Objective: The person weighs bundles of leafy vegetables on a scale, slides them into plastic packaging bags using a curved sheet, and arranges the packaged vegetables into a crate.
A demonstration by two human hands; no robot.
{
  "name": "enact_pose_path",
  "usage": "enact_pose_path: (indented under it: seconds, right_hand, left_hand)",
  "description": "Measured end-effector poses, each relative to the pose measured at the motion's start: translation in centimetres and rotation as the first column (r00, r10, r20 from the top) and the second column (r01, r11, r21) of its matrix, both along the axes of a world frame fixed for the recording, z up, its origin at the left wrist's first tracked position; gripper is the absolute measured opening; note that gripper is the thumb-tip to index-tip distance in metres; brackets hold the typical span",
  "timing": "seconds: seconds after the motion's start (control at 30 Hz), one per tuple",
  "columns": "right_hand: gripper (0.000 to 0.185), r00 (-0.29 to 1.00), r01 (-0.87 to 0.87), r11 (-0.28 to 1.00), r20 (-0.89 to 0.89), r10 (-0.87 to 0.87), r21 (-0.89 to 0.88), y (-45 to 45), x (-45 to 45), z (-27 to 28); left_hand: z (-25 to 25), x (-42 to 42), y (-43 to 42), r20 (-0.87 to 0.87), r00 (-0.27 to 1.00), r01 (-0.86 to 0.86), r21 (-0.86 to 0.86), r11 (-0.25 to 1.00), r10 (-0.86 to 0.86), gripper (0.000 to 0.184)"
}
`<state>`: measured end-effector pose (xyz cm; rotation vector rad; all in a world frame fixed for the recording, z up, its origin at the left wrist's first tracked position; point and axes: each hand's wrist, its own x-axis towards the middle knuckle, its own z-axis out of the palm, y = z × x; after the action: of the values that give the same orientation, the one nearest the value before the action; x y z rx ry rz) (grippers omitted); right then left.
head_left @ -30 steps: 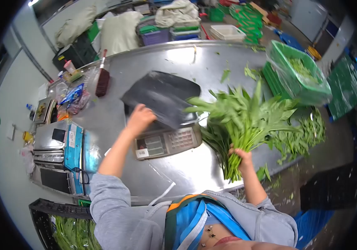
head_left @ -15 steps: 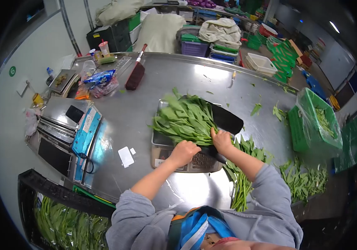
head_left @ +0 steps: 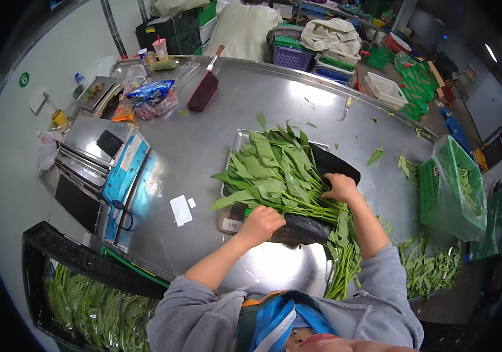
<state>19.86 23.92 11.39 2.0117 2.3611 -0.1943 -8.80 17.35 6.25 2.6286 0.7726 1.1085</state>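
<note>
A spread bunch of leafy greens [head_left: 274,170] lies on a black sheet [head_left: 334,164] over a metal tray [head_left: 240,139] on a weighing scale [head_left: 227,223]. My left hand [head_left: 263,224] is closed at the scale's near side, by the sheet's near edge; its fingertips are hidden. My right hand [head_left: 341,189] arches over the right side, thumb and forefinger apart, touching the bunch near its stems. More stemmed greens [head_left: 342,258] lie below my right hand, close to my body.
A green crate [head_left: 433,188] lined with clear plastic stands right, near loose greens [head_left: 433,264]. To the left are a blue-edged machine [head_left: 125,170] and a black crate [head_left: 46,240] of bagged greens. A brush [head_left: 204,91] and knife [head_left: 346,105] lie at the back.
The bunch has settled flat and fanned out on the black sheet. My right hand has loosened from the stems and shifted right relative to the bunch. The view has moved slightly.
</note>
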Motion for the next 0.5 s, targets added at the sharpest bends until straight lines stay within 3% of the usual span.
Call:
enact_pose_path:
  seconds: [0.03,0.1,0.13,0.2,0.3,0.33,0.37,0.43,0.47,0.5]
  right_hand:
    - [0.044,1.000,-0.006,1.000,-0.004,0.006,0.000,0.0,-0.7,0.7]
    - [0.022,0.965,0.031,0.955,-0.259,0.049,0.295,-0.3,-3.1,2.1]
    - [0.009,0.924,0.067,0.940,-0.377,0.069,0.335,-0.6,-4.9,3.0]
    - [0.012,0.888,0.038,0.952,-0.447,0.107,0.304,0.0,-7.1,3.0]
    - [0.015,0.868,0.056,0.962,-0.489,0.085,0.267,2.0,-9.1,1.2]
    - [0.018,0.850,0.086,0.972,-0.526,0.043,0.219,2.8,-9.9,1.2]
    - [0.018,0.848,0.080,0.973,-0.528,0.048,0.217,3.3,-10.6,1.2]
    - [0.023,0.929,0.014,0.972,-0.362,0.074,0.235,4.2,-11.9,1.6]
    - [0.025,0.977,-0.005,0.990,-0.212,0.035,0.144,4.7,-12.4,1.4]
    - [0.025,0.978,-0.008,0.989,-0.207,0.039,0.150,5.0,-12.4,1.2]
  left_hand:
    - [0.1,0.0,0.1,-0.004,1.000,-0.006,0.000,1.000,0.006,0.017]
    - [0.2,0.1,0.0,-0.014,1.000,-0.007,0.003,1.000,0.007,0.013]
    - [0.7,0.3,0.0,-0.013,1.000,-0.006,0.002,1.000,0.006,0.013]
    - [2.1,0.7,0.0,-0.034,0.999,0.015,-0.106,0.994,-0.019,0.012]
    - [3.5,2.6,1.3,0.028,0.999,0.027,-0.113,0.993,-0.024,0.017]
    - [3.7,3.3,2.1,-0.073,0.994,0.072,-0.178,0.981,-0.086,0.032]
    - [3.8,4.1,2.7,-0.075,0.994,0.065,-0.180,0.982,-0.079,0.032]
    - [3.9,5.8,3.7,-0.352,0.933,0.015,-0.161,0.987,-0.071,0.051]
    - [3.4,6.2,4.1,-0.465,0.884,-0.001,-0.090,0.996,-0.042,0.065]
    - [3.4,6.3,4.1,-0.461,0.887,-0.003,-0.084,0.996,-0.036,0.065]
